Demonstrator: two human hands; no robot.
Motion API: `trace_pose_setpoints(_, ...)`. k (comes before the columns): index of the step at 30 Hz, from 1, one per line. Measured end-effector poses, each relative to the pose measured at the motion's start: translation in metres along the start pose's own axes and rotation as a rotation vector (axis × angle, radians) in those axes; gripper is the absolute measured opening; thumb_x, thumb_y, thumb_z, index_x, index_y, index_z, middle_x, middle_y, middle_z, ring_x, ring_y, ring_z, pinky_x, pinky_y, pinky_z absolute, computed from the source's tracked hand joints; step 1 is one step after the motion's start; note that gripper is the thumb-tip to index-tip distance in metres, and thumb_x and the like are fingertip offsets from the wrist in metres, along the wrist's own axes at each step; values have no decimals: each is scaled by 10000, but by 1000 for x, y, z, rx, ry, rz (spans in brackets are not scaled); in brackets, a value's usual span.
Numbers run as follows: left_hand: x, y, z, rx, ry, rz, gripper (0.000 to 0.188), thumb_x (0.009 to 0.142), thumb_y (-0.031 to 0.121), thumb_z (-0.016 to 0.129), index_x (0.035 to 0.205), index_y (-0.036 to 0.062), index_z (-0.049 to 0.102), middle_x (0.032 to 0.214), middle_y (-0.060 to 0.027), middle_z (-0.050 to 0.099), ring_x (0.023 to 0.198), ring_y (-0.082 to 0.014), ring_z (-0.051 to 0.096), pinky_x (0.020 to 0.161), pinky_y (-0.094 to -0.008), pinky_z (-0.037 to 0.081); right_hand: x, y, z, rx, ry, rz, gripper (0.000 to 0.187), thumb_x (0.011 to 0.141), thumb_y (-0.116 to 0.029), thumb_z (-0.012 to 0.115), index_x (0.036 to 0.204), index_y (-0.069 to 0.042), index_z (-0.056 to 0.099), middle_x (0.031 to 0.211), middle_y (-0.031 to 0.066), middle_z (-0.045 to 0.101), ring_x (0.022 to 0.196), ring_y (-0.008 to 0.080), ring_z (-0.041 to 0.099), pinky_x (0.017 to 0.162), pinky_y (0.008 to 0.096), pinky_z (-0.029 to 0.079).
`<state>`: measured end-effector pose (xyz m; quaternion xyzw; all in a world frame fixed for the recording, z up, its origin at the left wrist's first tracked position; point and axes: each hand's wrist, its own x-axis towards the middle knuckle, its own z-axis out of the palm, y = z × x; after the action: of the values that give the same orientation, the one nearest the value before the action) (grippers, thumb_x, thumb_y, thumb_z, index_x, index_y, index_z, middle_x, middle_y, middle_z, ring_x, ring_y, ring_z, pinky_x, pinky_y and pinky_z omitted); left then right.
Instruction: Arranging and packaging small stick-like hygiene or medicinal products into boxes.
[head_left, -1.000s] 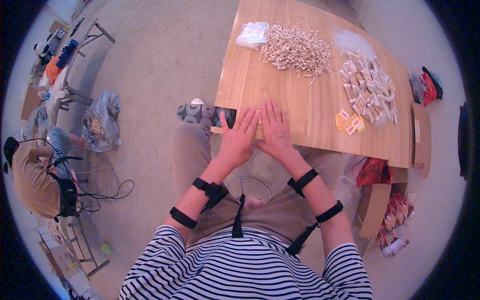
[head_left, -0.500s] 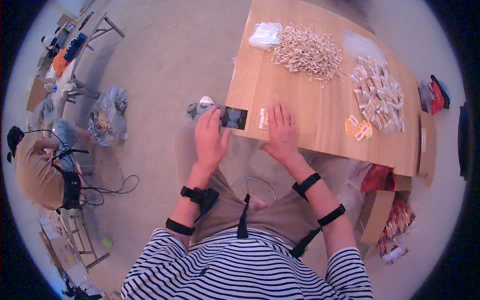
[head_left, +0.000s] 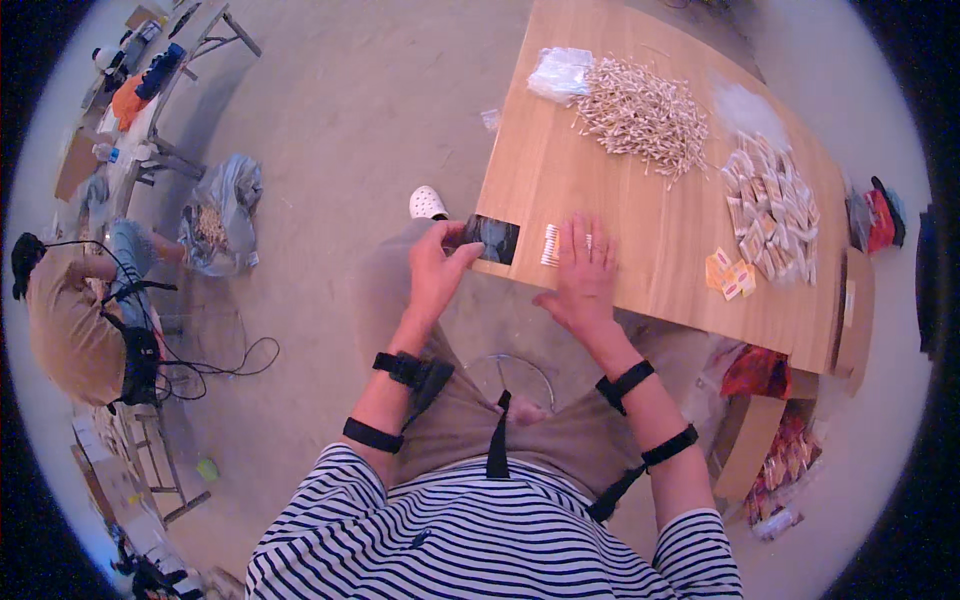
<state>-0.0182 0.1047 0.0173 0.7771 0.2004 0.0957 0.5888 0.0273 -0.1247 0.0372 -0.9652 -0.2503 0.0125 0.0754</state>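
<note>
At the table's near left corner lies a dark, flat rectangular piece [head_left: 496, 240] with a faint printed figure; its exact kind is unclear. My left hand [head_left: 436, 268] grips its left edge, the thumb on top and the other fingers partly hidden. A short row of cotton swabs [head_left: 550, 245] lies side by side on the wood, to the right of that piece. Flat over the right part of the row rests my right hand [head_left: 585, 270], fingers stretched out; white swab tips show between them.
Beyond my hands on the table [head_left: 640, 250] are a heap of loose swabs [head_left: 645, 115], clear bags [head_left: 560, 73], packed swab bundles [head_left: 770, 205] and orange-and-white cards [head_left: 730, 273]. Under its right side stands a carton [head_left: 748, 445]. Another person [head_left: 75, 325] sits at far left.
My left hand has gone from spread fingers to a grip on the dark piece. The grey patterned part beyond the table edge no longer shows. The view has shifted slightly.
</note>
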Motion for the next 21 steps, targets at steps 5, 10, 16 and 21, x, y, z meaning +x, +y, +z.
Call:
trace_pose_setpoints(5, 2, -1, -1, 2, 19, -5, 337, 797, 92, 791, 1099, -11, 681, 962, -97, 726, 865, -158, 680, 766, -320, 557, 3, 1, -2, -36, 7, -12, 1242, 565, -421, 935, 1553, -31, 292, 1653, 164, 225, 1524, 411, 189, 1218, 588, 198)
trace_pose_setpoints(10, 22, -8, -9, 247, 145, 173, 326, 820, 133, 755, 1099, -16, 675, 1003, -138, 725, 934, -239, 693, 839, -365, 548, 3, 3, 2, -13, 24, -15, 1235, 557, -385, 932, 1546, -9, 293, 1638, 181, 249, 1520, 421, 200, 1209, 582, 208)
trace_pose_setpoints(16, 89, 48, -6, 478, 82, 452, 345, 858, 174, 727, 1167, 32, 669, 1144, -177, 705, 1059, -333, 676, 932, -419, 526, 1, 5, -1, -2, 68, -43, 1221, 552, -372, 932, 1536, -2, 311, 1629, 195, 262, 1514, 428, 213, 1192, 589, 237)
trace_pose_setpoints(21, 155, 107, 47, 697, -74, 545, 356, 850, 160, 726, 1177, 43, 649, 1144, -172, 686, 1065, -379, 645, 912, -477, 518, 3, 6, 3, -16, 45, -42, 1126, 606, -385, 888, 1520, 1, 355, 1621, 203, 291, 1499, 440, 246, 1192, 596, 233)
